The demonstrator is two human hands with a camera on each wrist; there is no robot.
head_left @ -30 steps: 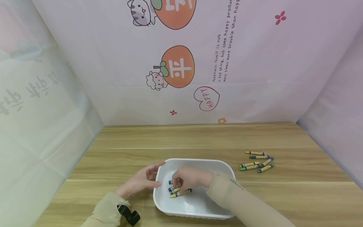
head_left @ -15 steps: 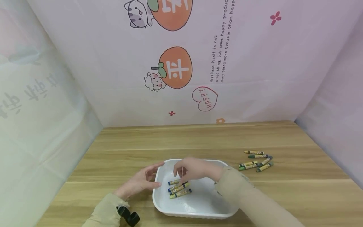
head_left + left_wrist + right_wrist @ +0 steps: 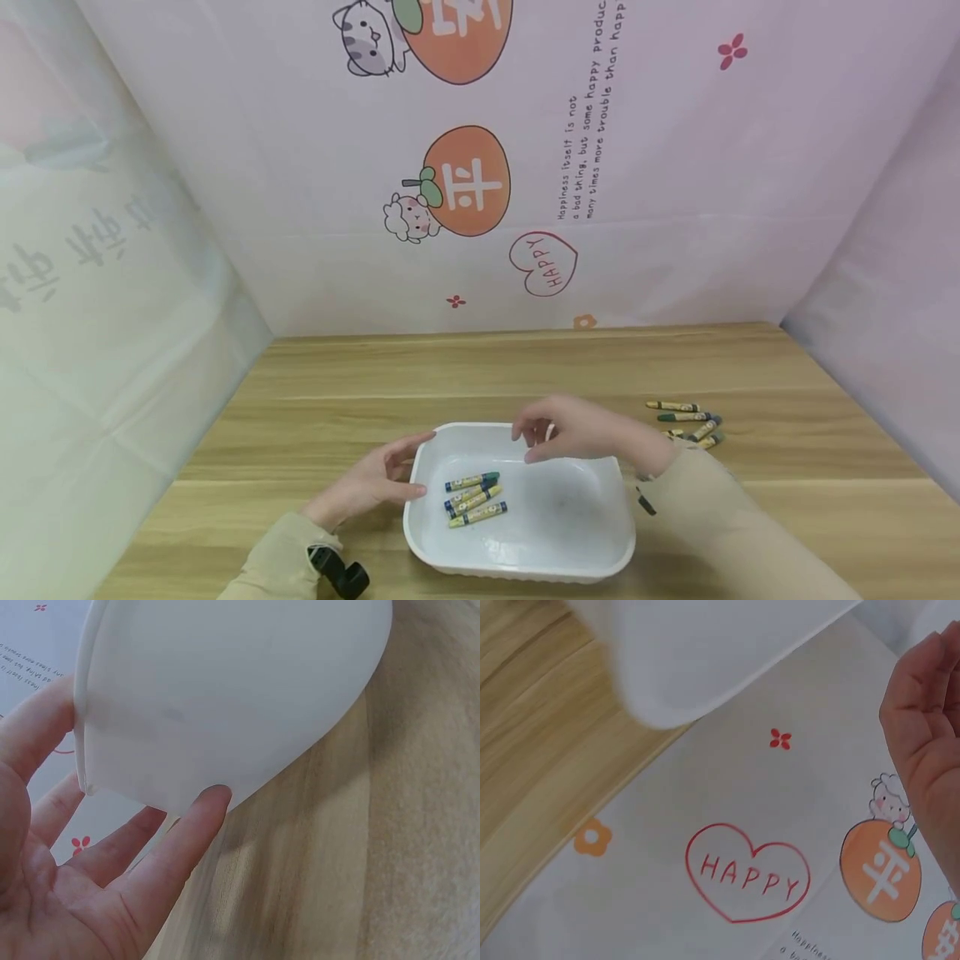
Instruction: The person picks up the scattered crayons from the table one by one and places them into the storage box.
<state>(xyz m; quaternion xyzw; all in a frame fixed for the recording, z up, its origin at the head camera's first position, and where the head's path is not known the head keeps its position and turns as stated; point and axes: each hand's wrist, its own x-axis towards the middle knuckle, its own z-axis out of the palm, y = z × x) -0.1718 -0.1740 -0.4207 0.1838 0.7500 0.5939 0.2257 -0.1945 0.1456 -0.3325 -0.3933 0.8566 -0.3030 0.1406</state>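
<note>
A white plastic tray [image 3: 562, 525] stands on the wooden table, with several crayons [image 3: 474, 496] in yellow, blue and green lying in its left half. My left hand [image 3: 375, 475] rests at the tray's left end. In the left wrist view, its thumb [image 3: 206, 806] touches the outer wall while the other fingers spread along the far rim. Over the tray's far side, my right hand [image 3: 577, 429] hovers with loosely bent fingers and nothing between them. Only part of the right hand [image 3: 930, 735] shows in the right wrist view, apart from the tray.
A loose group of crayons [image 3: 686, 417] lies on the table [image 3: 810, 500] to the right, partly hidden by my right arm. Behind the table rises a printed cloth backdrop [image 3: 645, 275]. A black strap device [image 3: 341, 571] sits on my left wrist.
My right hand has lifted from the crayons in the tray and moved right and away over the far rim, uncovering a green-tipped crayon. The left hand stays at the tray's left end.
</note>
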